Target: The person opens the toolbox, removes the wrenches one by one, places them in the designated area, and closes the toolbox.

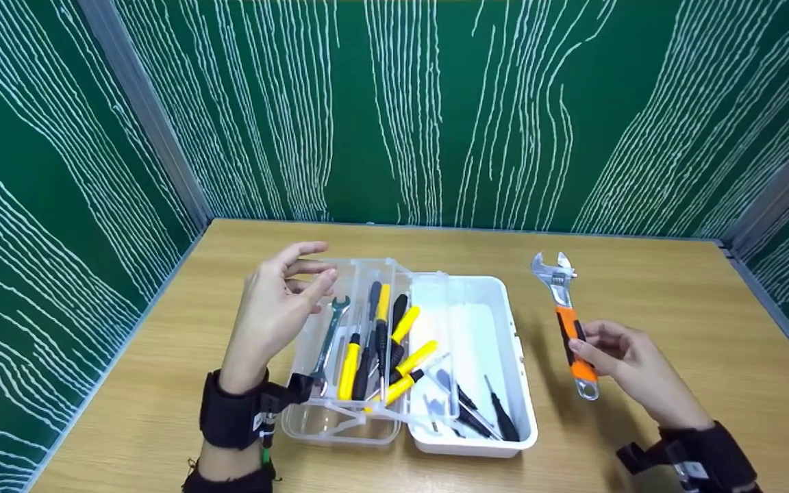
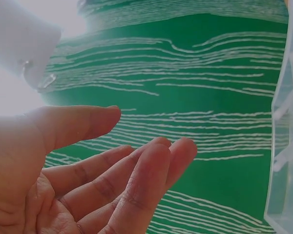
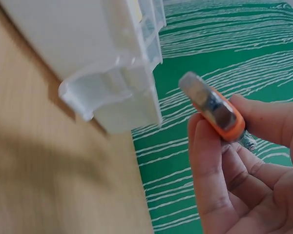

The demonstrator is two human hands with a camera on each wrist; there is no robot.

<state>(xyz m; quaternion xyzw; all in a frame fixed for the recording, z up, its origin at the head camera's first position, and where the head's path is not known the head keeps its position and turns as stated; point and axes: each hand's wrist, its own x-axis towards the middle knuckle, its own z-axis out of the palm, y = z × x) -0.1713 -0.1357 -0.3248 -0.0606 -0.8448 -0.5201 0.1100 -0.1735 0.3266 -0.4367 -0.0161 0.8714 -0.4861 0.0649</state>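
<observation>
Here, holding an adjustable wrench (image 1: 564, 318) in the right hand (image 1: 624, 356), in the air to the right of the white toolbox (image 1: 480, 322). Clamping thumb and fingertips on the lower part of its orange-and-black handle, and pointing its silver head away from the body, along the toolbox's right side. In the right wrist view, showing the wrench nearly end-on between thumb and fingers, near the toolbox.

Hovering with the left hand (image 1: 278, 305) by the far left corner of the toolbox, bending the fingers loosely and holding the thumb apart from them, with a plain gap showing in the left wrist view.

Displaying, in the clear plastic section (image 1: 305, 421) on the toolbox's left, a metal spanner (image 1: 331, 335) and, to its right, several yellow-and-black screwdrivers (image 1: 350, 370). Showing a black screwdriver (image 1: 504, 418) inside the toolbox, toward its near right corner.

Wearing black wrist straps (image 1: 233, 411) on either side of the toolbox. Using a wooden table (image 1: 641, 287) beneath the toolbox, and facing green panels (image 1: 346, 137) with wavy white lines beyond it.
</observation>
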